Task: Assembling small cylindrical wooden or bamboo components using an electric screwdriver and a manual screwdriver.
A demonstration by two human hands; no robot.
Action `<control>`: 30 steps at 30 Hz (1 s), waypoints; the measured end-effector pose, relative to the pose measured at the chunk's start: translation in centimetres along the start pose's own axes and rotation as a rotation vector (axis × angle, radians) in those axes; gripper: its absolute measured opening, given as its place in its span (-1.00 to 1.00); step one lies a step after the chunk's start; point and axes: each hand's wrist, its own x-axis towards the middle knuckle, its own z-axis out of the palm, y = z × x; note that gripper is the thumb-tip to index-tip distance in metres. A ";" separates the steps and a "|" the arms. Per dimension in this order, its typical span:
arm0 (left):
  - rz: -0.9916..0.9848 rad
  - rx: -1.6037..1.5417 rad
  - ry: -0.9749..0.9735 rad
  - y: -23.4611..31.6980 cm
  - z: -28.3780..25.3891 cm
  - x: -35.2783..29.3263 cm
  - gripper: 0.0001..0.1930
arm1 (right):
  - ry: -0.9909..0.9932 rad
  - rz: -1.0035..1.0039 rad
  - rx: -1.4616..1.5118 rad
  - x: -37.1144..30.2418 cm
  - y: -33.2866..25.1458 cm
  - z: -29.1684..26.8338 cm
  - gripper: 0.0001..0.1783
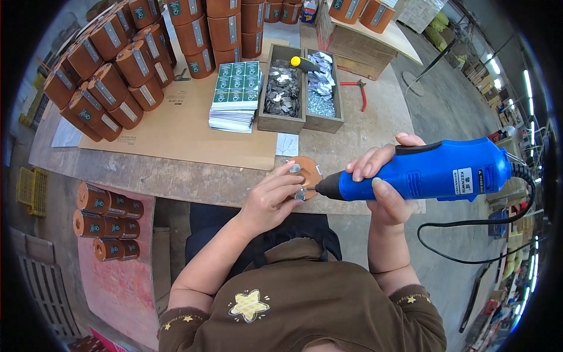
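Note:
My right hand grips a blue electric screwdriver, held level with its black nose pointing left. The bit reaches a small metal piece at the near side of a brown round pot on the table edge. Closed around the left side of this pot, my left hand has its thumb and fingertips by the small metal piece. Another small grey metal piece shows at the fingertips. The fingers hide part of the pot. A black cord hangs from the screwdriver's rear end.
Beyond my hands stand a wooden box of metal pieces and screws, a yellow-handled screwdriver, red-handled pliers and a stack of green-printed sheets. Stacked brown pots fill the far left. More pots lie on a pink board.

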 end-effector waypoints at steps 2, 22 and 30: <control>0.001 0.000 0.000 -0.1 0.0 0.0 -0.73 | -0.003 0.007 0.001 0.1 0.0 0.3 -0.35; -0.103 0.084 0.132 1.6 1.3 0.6 -0.92 | -0.156 0.165 -0.189 2.0 0.4 1.6 -0.38; -0.123 0.053 0.150 1.4 1.7 0.3 -0.91 | -0.079 0.134 -0.059 2.0 0.8 2.0 -0.44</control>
